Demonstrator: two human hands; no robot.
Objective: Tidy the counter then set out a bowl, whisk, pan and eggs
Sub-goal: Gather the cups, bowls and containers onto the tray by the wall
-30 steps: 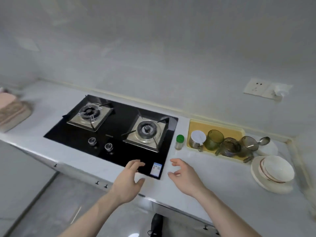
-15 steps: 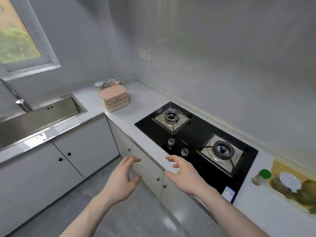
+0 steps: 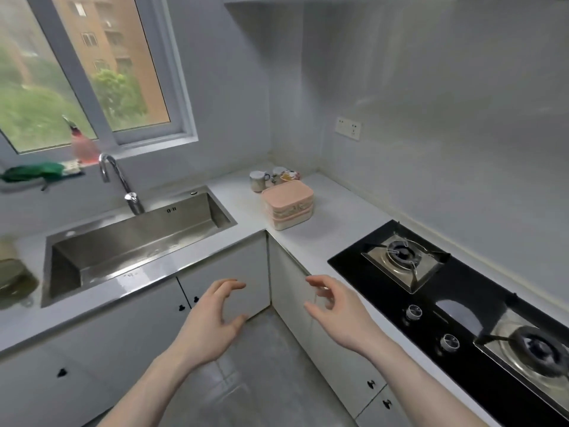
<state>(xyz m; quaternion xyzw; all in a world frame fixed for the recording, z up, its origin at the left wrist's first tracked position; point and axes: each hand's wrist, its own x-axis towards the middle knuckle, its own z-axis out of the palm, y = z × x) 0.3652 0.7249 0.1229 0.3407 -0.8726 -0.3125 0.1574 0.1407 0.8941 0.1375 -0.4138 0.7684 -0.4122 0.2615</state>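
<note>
Both hands, left hand (image 3: pixel 212 322) and right hand (image 3: pixel 338 315), hang loosely spread over the floor, holding nothing. The pink box (image 3: pixel 288 204) sits on the counter (image 3: pixel 332 223) corner beside the cups (image 3: pixel 258 180); it looks light, rigid and smooth, best gripped by its two sides.

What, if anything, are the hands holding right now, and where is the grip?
Nothing is held. The left hand and right hand hang in the air with loosely curled fingers, in front of the cabinets.
</note>
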